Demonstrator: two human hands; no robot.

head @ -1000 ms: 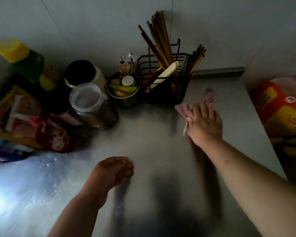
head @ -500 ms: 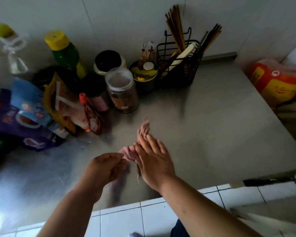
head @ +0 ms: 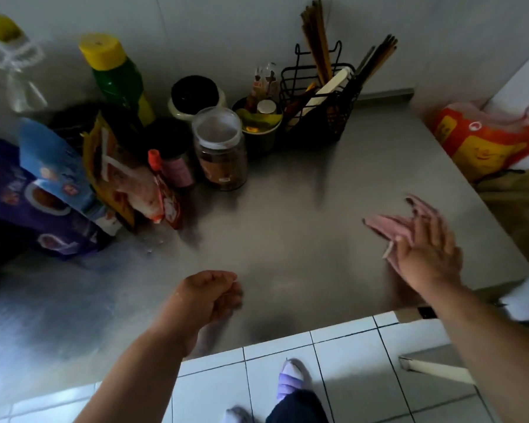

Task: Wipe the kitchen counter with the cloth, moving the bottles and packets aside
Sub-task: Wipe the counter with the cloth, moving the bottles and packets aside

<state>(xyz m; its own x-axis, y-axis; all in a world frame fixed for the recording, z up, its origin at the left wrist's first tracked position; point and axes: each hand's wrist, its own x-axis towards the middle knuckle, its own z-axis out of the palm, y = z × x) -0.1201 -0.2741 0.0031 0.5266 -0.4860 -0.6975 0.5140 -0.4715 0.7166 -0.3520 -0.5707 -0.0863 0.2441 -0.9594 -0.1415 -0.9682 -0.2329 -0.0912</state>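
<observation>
Cloth (head: 388,224), pink and crumpled, lies on the steel counter (head: 287,239) at 3 o'clock, near the right edge. The right hand (head: 425,254) presses flat on it, fingers straight and spread, palm down; motion blur softens both. The left hand (head: 205,297) sits at 6 o'clock by the near edge, fingers loosely curled toward the palm, with nothing visible in its hold.

Counted items, grouped from 9 to 12 o'clock:
- Two yellow-capped bottles: one clear bottle (head: 19,74) and one green bottle (head: 119,77).
- Two jars: a black-lidded jar (head: 196,96) and a clear-lidded jar (head: 222,151).
- Three packets: a purple packet (head: 22,206), a blue packet (head: 52,166) and a yellow packet (head: 110,178), with one red pouch (head: 165,196) leaning against them.

One wire basket (head: 321,117) at 12 o'clock holds chopsticks (head: 315,35). One orange bag (head: 477,138) stands at 2 o'clock, beyond the counter's edge.

Half a second ago the cloth lay near the counter's middle, with the left hand touching its edge. Now cloth and right hand are at the right, well apart from the left hand. The bottles, jars and packets stand as before.
</observation>
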